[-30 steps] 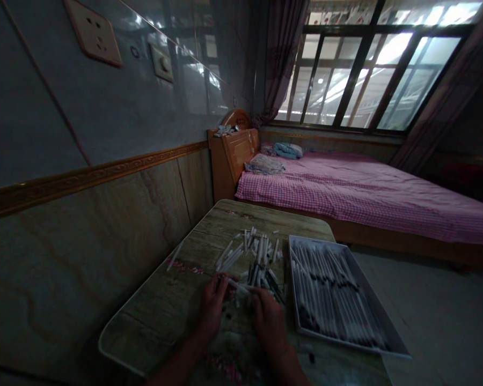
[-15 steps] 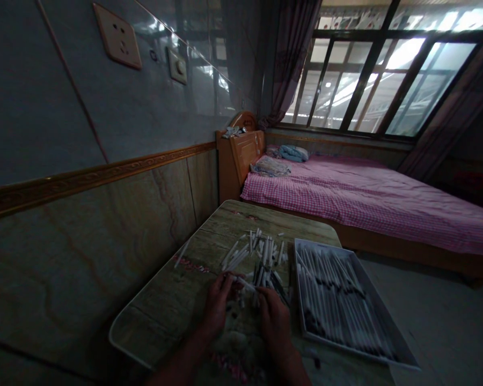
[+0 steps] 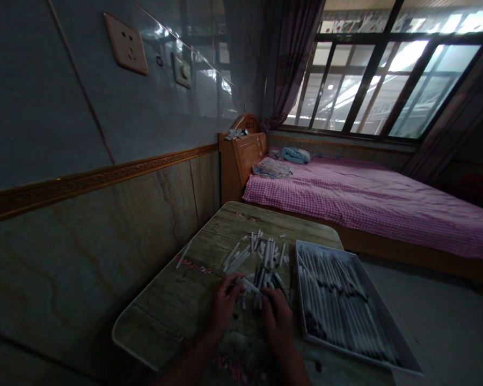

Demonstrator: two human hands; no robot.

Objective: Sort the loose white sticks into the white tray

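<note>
Gap between left hand (image 3: 224, 303) and right hand (image 3: 278, 319) slightly narrower than moment ago; same thin white tube (image 3: 250, 285) apparently being worked, not laid down. Each grip pinching one end. Tube held over tabletop (image 3: 165, 311), just near side of scattered white pieces (image 3: 237, 261); shallow tray (image 3: 326, 248) of dark-tipped sticks (image 3: 338, 311) at right. No brand, label or writing readable.

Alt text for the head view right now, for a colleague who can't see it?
A person's left hand and right hand hold a slim white stick between them over a wood-patterned table strewn with similar pieces. A shallow pale box of dark-tipped sticks lies to the right; a pink-covered bed stands beyond.
</note>
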